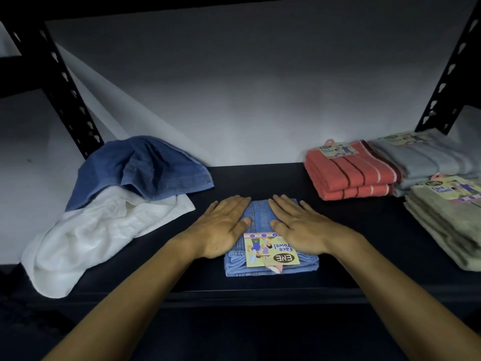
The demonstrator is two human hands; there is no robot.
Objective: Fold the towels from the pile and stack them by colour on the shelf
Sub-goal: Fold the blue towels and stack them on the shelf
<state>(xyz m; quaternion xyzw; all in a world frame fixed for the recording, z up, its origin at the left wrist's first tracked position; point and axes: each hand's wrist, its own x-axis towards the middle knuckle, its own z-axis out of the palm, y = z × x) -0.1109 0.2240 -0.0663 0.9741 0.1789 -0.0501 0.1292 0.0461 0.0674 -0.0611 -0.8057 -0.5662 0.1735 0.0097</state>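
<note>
A folded light blue towel (260, 214) with a paper label lies in the middle of the dark shelf (260, 178). My left hand (223, 225) presses flat on its left side with straight fingers. My right hand (299, 225) presses flat on its right side. At the left lies the loose pile: a crumpled dark blue towel (140, 168) on top of a crumpled white towel (91, 235). At the right stand folded stacks: coral striped towels (351, 175), pale grey-blue towels (426, 157) behind them, and beige-green towels (447, 220) nearest the front.
Black perforated shelf posts rise at the back left (65, 95) and back right (447, 82). A pale wall stands behind the shelf. The shelf's front edge (260, 295) runs under my forearms. The white towel hangs slightly over that edge at the left.
</note>
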